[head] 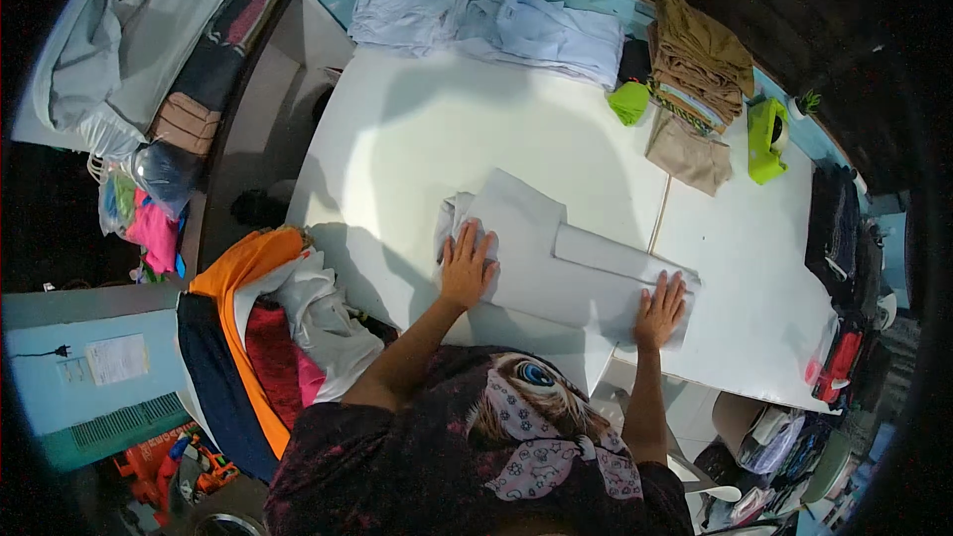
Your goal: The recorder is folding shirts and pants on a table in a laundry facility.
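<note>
A light grey-white garment [532,257], partly folded, lies flat on the white tabletop [491,112] in front of me. Its left end is bunched, and a folded-over strip runs along its upper right side. My left hand [467,266] presses down on the left part with the fingers spread. Over at the right end, my right hand [660,310] rests flat on the cloth, fingers slightly apart. Neither hand grips the fabric.
Folded white clothes [558,33] line the back edge. A brown clothes stack [700,52], beige folded cloth [689,152] and green tape dispenser [767,138] stand at back right. Dark folded clothes [832,223] sit far right. An orange garment [249,257] tops a heap at my left.
</note>
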A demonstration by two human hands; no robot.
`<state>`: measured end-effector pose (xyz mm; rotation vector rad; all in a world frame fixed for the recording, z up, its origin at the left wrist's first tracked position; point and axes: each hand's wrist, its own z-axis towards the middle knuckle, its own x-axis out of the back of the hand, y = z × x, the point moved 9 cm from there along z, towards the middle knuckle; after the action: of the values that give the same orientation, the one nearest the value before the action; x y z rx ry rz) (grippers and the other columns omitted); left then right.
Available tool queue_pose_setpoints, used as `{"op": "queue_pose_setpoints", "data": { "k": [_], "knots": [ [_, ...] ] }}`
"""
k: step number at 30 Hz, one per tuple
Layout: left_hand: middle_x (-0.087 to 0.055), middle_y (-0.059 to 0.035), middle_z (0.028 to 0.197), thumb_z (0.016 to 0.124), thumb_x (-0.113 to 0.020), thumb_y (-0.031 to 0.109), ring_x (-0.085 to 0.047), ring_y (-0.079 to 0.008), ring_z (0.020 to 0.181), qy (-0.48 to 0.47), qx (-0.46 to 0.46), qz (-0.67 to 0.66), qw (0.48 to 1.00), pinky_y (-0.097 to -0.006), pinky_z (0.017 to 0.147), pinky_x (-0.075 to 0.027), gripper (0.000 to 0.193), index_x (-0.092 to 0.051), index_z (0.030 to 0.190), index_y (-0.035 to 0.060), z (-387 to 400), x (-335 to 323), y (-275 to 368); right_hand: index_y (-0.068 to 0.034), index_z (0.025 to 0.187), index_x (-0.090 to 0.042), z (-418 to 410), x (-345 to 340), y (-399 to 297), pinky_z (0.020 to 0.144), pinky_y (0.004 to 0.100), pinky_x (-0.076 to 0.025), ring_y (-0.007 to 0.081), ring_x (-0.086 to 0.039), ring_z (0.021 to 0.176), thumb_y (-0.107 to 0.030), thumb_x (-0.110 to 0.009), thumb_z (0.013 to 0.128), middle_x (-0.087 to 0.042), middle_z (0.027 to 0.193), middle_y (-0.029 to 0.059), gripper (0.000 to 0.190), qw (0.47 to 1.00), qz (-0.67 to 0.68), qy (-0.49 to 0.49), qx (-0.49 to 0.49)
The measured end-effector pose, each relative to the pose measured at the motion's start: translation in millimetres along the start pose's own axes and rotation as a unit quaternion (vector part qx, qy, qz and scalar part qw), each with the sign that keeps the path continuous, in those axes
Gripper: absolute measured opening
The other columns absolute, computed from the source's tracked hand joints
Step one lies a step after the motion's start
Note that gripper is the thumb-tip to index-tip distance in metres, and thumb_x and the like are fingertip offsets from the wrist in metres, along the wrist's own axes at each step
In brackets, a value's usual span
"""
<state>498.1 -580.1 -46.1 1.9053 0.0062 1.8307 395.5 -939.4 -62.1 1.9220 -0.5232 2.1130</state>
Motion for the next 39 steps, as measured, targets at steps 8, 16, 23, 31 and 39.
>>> {"op": "queue_pose_setpoints", "data": {
  "k": [8, 16, 23, 31, 39],
  "knots": [
    [-0.037, -0.0155, 0.125, 0.079, -0.053, 0.019, -0.037, -0.0296, 0.114, 0.08, -0.021, -0.055, 0.995, -0.0451, 0.089, -0.032, 0.038, -0.045, 0.114, 0.0084, 33, 50, 2, -0.005, 0.106, -0.051, 73, 9, -89, 0.072, 0.0325, -0.043, 0.0223, -0.057, 0.08, -0.013, -0.053, 0.082, -0.058, 0.093, 0.0109, 0.025, 0.905, 0.423, 0.009, 0.036],
    [-0.06, -0.008, 0.09, 0.088, -0.042, 0.03, -0.058, -0.0206, 0.077, -0.259, 0.218, -0.425, 0.84, -0.032, 0.065, -0.046, 0.032, -0.049, 0.109, 0.0064, 20, -14, -28, -0.004, 0.115, -0.042, 103, -51, -217, 0.073, 0.0332, -0.044, 0.0232, -0.057, 0.081, -0.028, -0.063, 0.072, -0.06, 0.089, 0.014, 0.054, 0.84, 0.447, -0.306, -0.031],
    [-0.059, -0.0096, 0.1, 0.08, -0.023, 0.066, -0.058, -0.0209, 0.085, -0.321, 0.344, -0.626, 0.622, -0.0345, 0.075, -0.044, 0.073, -0.048, 0.111, 0.0054, 7, -38, -45, -0.006, 0.108, -0.052, 91, -29, -267, 0.08, 0.0352, -0.04, 0.0227, -0.05, 0.096, -0.012, -0.064, 0.067, -0.054, 0.105, 0.0122, 0.044, 0.774, 0.513, -0.365, 0.064],
    [-0.054, -0.0117, 0.109, 0.079, -0.029, 0.066, -0.055, -0.0241, 0.096, -0.239, 0.39, -0.694, 0.556, -0.0392, 0.083, -0.043, 0.075, -0.047, 0.115, 0.0025, 12, -38, -52, -0.015, 0.103, -0.057, -18, 31, -280, 0.08, 0.0375, -0.039, 0.024, -0.046, 0.099, -0.018, -0.063, 0.069, -0.051, 0.099, 0.0074, 0.036, 0.866, 0.132, -0.227, 0.426],
    [-0.057, -0.0096, 0.1, 0.076, -0.058, 0.013, -0.055, -0.0181, 0.091, -0.15, 0.263, -0.671, 0.677, -0.0313, 0.079, -0.044, 0.039, -0.047, 0.112, 0.0006, 20, -25, -58, -0.009, 0.099, -0.056, -18, 32, -131, 0.086, 0.0394, -0.037, 0.0268, -0.046, 0.1, -0.008, -0.059, 0.072, -0.053, 0.102, 0.0092, 0.028, 0.925, 0.321, 0.008, 0.206]
  ]
}}
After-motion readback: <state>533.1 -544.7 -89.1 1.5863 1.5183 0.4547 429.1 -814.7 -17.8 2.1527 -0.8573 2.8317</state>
